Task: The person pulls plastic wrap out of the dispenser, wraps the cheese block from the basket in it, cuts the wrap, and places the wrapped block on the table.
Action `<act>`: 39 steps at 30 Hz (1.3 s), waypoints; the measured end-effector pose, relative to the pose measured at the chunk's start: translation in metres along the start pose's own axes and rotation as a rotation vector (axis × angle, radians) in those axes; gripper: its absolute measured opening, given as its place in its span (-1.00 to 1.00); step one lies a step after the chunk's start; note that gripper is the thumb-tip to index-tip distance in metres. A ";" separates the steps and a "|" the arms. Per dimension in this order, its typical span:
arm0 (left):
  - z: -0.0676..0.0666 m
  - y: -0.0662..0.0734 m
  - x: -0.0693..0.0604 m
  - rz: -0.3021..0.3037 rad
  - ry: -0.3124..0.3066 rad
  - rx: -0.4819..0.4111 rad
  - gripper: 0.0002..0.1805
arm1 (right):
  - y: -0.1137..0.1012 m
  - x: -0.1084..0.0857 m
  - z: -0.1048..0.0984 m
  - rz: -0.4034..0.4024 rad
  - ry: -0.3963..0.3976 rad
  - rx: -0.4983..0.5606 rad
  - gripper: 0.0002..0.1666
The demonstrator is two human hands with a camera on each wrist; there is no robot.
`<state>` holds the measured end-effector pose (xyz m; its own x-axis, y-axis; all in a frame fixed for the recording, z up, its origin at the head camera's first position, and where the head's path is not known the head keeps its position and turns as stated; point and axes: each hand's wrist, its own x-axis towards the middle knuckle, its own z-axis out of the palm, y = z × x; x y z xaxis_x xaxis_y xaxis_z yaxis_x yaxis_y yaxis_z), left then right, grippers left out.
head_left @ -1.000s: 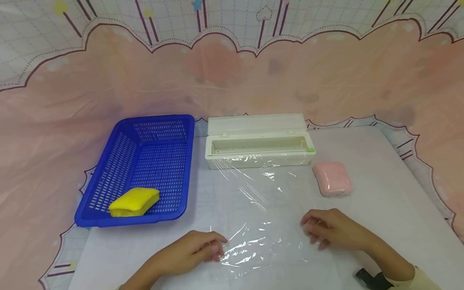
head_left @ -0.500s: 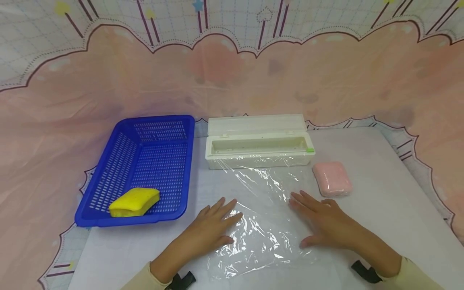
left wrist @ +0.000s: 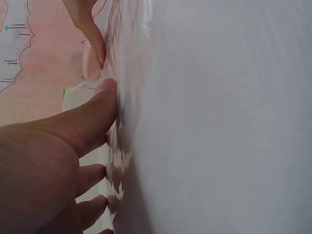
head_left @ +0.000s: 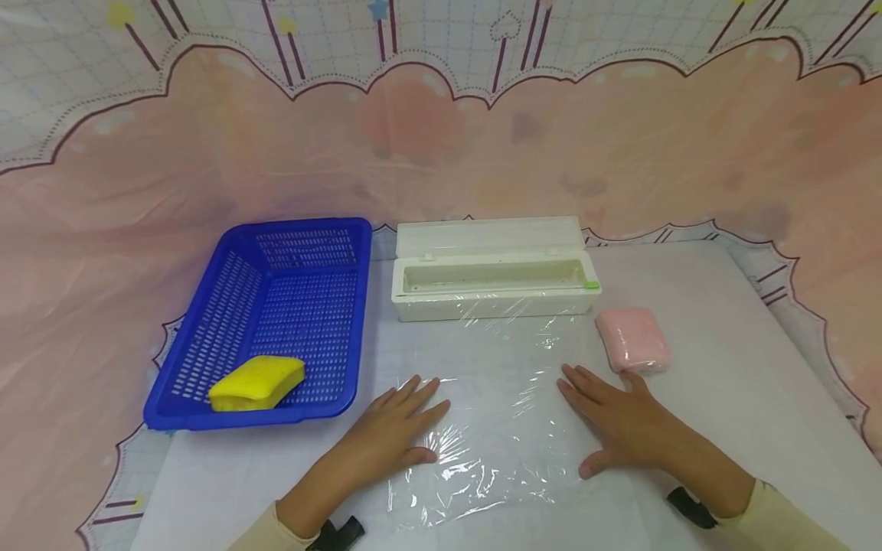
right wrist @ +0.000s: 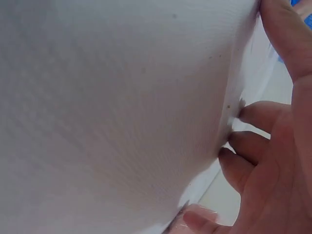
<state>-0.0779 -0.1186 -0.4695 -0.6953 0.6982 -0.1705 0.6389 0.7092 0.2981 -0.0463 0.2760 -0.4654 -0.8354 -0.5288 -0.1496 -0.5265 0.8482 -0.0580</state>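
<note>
A sheet of clear cling film (head_left: 492, 428) lies across the white table, running from the front of a white dispenser box (head_left: 496, 306) whose lid stands raised. On the sheet's left edge my left hand (head_left: 386, 436) rests with fingers spread; its fingertips touch the film in the left wrist view. My right hand (head_left: 623, 428) presses on the right edge, fingers also spread, its fingertips meeting the surface in the right wrist view. Just beyond that hand sits a pink block (head_left: 632, 339) with a shiny, film-like surface. Neither hand grips anything.
To the left stands a blue plastic basket (head_left: 358, 321) with a yellow sponge-like block (head_left: 256, 383) in its near end. Behind the table (head_left: 730, 344) hangs a patterned peach cloth (head_left: 441, 153). A green tab (head_left: 591, 285) marks the box's right end.
Both hands went from relaxed, bent fingers beside the film to spread fingers farther forward on its edges. Over the last half second the film's wrinkles smoothed as the hands moved slightly apart.
</note>
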 end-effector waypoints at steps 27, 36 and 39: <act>-0.093 -0.001 -0.053 0.039 0.271 -0.040 -0.61 | -0.001 -0.002 0.000 0.069 -0.058 0.105 0.51; -0.130 -0.041 -0.086 -0.157 0.432 -0.052 -0.62 | 0.001 -0.002 0.001 0.061 -0.054 0.093 0.52; -0.132 -0.057 -0.093 -0.271 0.402 -0.050 -0.56 | 0.001 -0.002 0.000 0.059 -0.050 0.089 0.51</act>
<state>-0.0929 -0.2363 -0.3470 -0.9130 0.3882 0.1254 0.4072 0.8478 0.3398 -0.0452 0.2774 -0.4654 -0.8542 -0.4780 -0.2046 -0.4590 0.8781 -0.1352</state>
